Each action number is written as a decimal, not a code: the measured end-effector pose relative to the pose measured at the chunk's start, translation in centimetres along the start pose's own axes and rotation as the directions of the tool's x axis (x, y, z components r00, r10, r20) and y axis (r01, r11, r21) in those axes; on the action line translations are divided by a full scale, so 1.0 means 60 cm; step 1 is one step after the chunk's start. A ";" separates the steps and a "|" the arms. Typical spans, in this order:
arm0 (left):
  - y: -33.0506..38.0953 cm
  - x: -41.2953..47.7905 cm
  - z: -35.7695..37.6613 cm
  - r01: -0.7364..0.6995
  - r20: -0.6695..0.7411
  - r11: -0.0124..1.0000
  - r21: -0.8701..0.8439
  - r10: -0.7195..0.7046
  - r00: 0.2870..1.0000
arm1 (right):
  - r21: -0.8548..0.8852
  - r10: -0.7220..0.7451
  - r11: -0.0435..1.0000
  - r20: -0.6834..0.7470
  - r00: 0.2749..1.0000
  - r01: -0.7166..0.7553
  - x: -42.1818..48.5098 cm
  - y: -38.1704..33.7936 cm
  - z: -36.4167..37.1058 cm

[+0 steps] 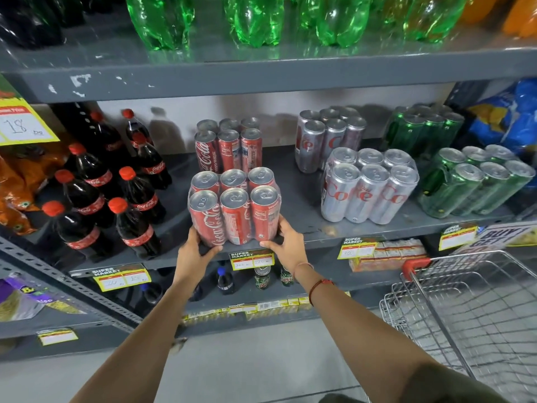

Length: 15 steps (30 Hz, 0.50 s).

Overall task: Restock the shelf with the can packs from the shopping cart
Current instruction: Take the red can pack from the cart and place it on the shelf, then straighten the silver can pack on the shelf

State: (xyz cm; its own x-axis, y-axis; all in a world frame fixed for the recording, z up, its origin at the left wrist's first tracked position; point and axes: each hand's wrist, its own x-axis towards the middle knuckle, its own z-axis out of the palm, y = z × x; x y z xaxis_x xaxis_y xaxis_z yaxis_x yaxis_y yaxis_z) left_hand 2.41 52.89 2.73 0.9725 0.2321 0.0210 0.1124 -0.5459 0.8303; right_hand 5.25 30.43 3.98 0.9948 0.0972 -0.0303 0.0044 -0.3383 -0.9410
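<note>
A shrink-wrapped pack of red cola cans [234, 206] sits at the front edge of the grey middle shelf [302, 199]. My left hand [195, 251] grips its lower left corner and my right hand [287, 242] grips its lower right corner. Behind it stands a second red can pack [228, 145]. To the right are two silver diet cola packs [369, 189] [328, 136] and two green can packs [476, 181] [421, 128]. The wire shopping cart [476, 309] with a red handle stands at the lower right; I see no packs inside it.
Cola bottles with red caps [113, 187] fill the shelf's left part. Green bottles [261, 18] stand on the shelf above. Yellow price tags [252, 260] line the shelf edge. Orange snack bags [17, 181] hang at the left, blue bags [505, 117] at the right.
</note>
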 end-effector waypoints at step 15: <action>0.182 -0.111 0.218 -0.026 -0.243 0.998 -0.055 0.012 0.970 | 0.055 0.015 0.998 -0.494 0.870 0.014 -0.039 0.058 -0.206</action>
State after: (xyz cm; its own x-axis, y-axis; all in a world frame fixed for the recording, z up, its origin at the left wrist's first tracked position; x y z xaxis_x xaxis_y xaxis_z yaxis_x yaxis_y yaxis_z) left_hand -0.18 34.86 4.35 0.8951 0.4141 0.1652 0.0760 -0.5069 0.8587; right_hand 4.22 17.49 4.94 0.9153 -0.3826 0.1256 0.0123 -0.2851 -0.9584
